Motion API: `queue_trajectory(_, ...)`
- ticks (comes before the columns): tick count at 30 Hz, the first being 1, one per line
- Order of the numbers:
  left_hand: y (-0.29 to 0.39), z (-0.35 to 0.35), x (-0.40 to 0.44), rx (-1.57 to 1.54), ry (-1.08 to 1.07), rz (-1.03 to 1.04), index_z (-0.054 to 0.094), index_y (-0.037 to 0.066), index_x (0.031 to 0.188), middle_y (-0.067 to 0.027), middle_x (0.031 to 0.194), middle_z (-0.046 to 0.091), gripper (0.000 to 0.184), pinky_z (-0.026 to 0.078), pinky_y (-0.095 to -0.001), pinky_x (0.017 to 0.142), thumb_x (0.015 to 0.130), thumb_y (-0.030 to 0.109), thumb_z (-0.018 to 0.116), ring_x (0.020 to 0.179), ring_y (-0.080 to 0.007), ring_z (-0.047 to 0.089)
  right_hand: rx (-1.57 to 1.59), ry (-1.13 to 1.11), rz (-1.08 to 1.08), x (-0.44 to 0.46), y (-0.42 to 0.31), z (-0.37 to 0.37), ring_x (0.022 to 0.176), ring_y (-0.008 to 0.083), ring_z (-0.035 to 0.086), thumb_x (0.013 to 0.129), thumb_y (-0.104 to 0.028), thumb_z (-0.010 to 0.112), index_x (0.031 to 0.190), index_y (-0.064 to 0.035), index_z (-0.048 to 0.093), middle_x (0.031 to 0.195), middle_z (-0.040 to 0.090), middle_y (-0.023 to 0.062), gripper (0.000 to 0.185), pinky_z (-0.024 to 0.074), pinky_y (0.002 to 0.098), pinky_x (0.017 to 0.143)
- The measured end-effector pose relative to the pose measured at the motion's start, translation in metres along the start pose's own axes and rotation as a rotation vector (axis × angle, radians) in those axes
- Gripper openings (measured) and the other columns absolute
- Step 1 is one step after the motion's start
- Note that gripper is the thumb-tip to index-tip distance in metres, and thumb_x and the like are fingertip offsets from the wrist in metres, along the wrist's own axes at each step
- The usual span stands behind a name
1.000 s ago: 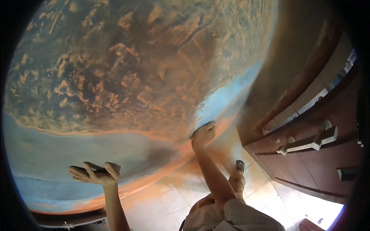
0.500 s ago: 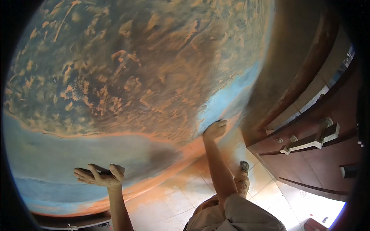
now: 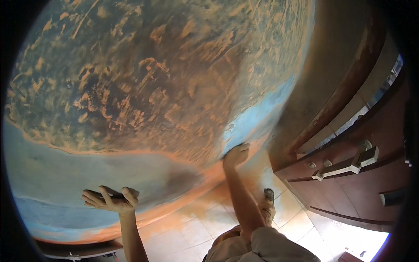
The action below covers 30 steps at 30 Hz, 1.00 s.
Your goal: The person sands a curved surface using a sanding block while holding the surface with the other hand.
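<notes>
A large textured surface (image 3: 166,87), mottled in orange, green and brown with smooth blue and grey bands, fills the upper and left part of the view. At the lower left my left hand (image 3: 111,200) is open against the grey band, fingers spread and pointing left, with nothing in it. Near the centre, my right hand (image 3: 237,154) rests at the lower end of a light blue patch (image 3: 257,114). Its fingers are bent inward and partly hidden, so whether it holds anything cannot be made out.
A dark red door (image 3: 331,187) with a long metal handle (image 3: 349,166) stands at the right. Below lies a tiled floor (image 3: 192,231) stained orange. A foot (image 3: 267,201) and my beige clothing (image 3: 266,249) show at the bottom.
Between the earlier frames and now, my right hand has shifted a little right, then back left and slightly down. My left hand stays spread on the grey band. The view has moved slightly.
</notes>
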<state>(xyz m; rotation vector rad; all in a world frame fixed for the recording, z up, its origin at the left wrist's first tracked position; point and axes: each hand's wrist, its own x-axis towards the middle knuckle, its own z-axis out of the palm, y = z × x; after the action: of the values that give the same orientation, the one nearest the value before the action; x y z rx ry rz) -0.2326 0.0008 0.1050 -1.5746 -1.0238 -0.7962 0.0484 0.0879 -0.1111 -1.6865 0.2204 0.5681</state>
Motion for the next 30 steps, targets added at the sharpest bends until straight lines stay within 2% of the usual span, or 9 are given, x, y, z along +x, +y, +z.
queue_trajectory(7, -0.002, -0.004, 0.006, -0.024, 0.020, 0.061, 0.034, 0.005, 0.141, -0.0283, 0.150, 0.017, 0.061, -0.001, -0.0559, 0.112, 0.093, 0.042, 0.045, 0.142, -0.0402, 0.011, 0.095, -0.015, -0.173, 0.019, 0.012, 0.000, 0.091, 0.0442, 0.057, 0.099, -0.034, 0.031, 0.099, 0.0121, 0.059, 0.103, 0.059, 0.0336, 0.055, 0.0439, 0.0484, 0.081)
queue_trajectory(9, -0.002, -0.003, 0.007, 0.017, 0.015, 0.058, 0.035, 0.004, 0.140, -0.0289, 0.149, 0.017, 0.062, 0.000, -0.0559, 0.112, 0.093, 0.043, 0.044, 0.142, -0.0406, 0.011, -0.105, -0.011, 0.036, 0.042, 0.019, 0.010, 0.089, 0.0444, 0.057, 0.099, -0.033, 0.031, 0.098, 0.0122, 0.060, 0.099, 0.060, 0.0331, 0.054, 0.0443, 0.0481, 0.079)
queue_trajectory(10, -0.001, 0.001, 0.007, 0.013, 0.034, 0.047, 0.035, 0.004, 0.140, -0.0289, 0.149, 0.017, 0.062, 0.000, -0.0559, 0.112, 0.093, 0.043, 0.044, 0.142, -0.0406, 0.011, -0.090, -0.007, 0.021, 0.032, 0.005, 0.010, 0.089, 0.0444, 0.057, 0.099, -0.033, 0.031, 0.098, 0.0122, 0.060, 0.099, 0.060, 0.0331, 0.054, 0.0443, 0.0481, 0.079)
queue_trajectory(13, -0.004, -0.003, -0.003, -0.008, -0.010, 0.026, 0.035, 0.006, 0.141, -0.0301, 0.148, 0.019, 0.062, -0.001, -0.0564, 0.112, 0.093, 0.043, 0.044, 0.141, -0.0414, 0.011, 0.065, 0.071, -0.274, -0.012, -0.007, 0.003, 0.083, 0.0474, 0.057, 0.098, -0.032, 0.033, 0.087, 0.0129, 0.060, 0.088, 0.061, 0.0329, 0.053, 0.0452, 0.0490, 0.076)
queue_trajectory(16, -0.004, 0.000, 0.001, -0.020, 0.021, 0.061, 0.035, 0.006, 0.141, -0.0301, 0.148, 0.020, 0.062, 0.000, -0.0564, 0.112, 0.093, 0.043, 0.044, 0.141, -0.0411, 0.013, 0.009, 0.070, -0.221, 0.021, 0.002, 0.006, 0.083, 0.0479, 0.057, 0.099, -0.033, 0.032, 0.088, 0.0089, 0.060, 0.094, 0.062, 0.0299, 0.051, 0.0446, 0.0512, 0.075)
queue_trajectory(20, -0.002, 0.005, -0.004, -0.030, 0.050, 0.001, 0.039, 0.011, 0.140, -0.0302, 0.148, 0.020, 0.060, -0.001, -0.0561, 0.112, 0.092, 0.047, 0.043, 0.141, -0.0407, 0.013, 0.036, 0.049, -0.125, 0.015, -0.009, 0.002, 0.083, 0.0442, 0.056, 0.098, -0.032, 0.033, 0.088, 0.0118, 0.061, 0.092, 0.060, 0.0328, 0.052, 0.0437, 0.0489, 0.076)
queue_trajectory(26, -0.004, -0.002, 0.001, -0.007, 0.021, 0.051, 0.037, 0.006, 0.141, -0.0290, 0.148, 0.023, 0.061, 0.001, -0.0549, 0.112, 0.092, 0.042, 0.045, 0.141, -0.0403, 0.014, 0.127, 0.024, -0.203, 0.011, -0.003, 0.000, 0.086, 0.0414, 0.058, 0.098, -0.033, 0.033, 0.095, 0.0110, 0.061, 0.097, 0.061, 0.0303, 0.052, 0.0447, 0.0466, 0.078)
queue_trajectory(28, -0.006, -0.003, 0.000, -0.005, 0.032, 0.049, 0.037, 0.006, 0.140, -0.0290, 0.148, 0.022, 0.061, 0.001, -0.0549, 0.112, 0.092, 0.043, 0.045, 0.141, -0.0401, 0.014, -0.003, 0.003, 0.104, 0.036, -0.002, 0.004, 0.089, 0.0445, 0.059, 0.099, -0.034, 0.032, 0.098, 0.0092, 0.061, 0.096, 0.062, 0.0301, 0.052, 0.0461, 0.0500, 0.077)
queue_trajectory(30, -0.002, 0.003, -0.001, -0.025, 0.052, 0.039, 0.038, 0.006, 0.140, -0.0290, 0.148, 0.021, 0.061, 0.001, -0.0549, 0.112, 0.092, 0.043, 0.045, 0.141, -0.0399, 0.014, -0.003, 0.033, -0.043, 0.024, 0.000, 0.008, 0.086, 0.0426, 0.058, 0.098, -0.033, 0.033, 0.095, 0.0103, 0.061, 0.095, 0.062, 0.0293, 0.051, 0.0453, 0.0484, 0.077)
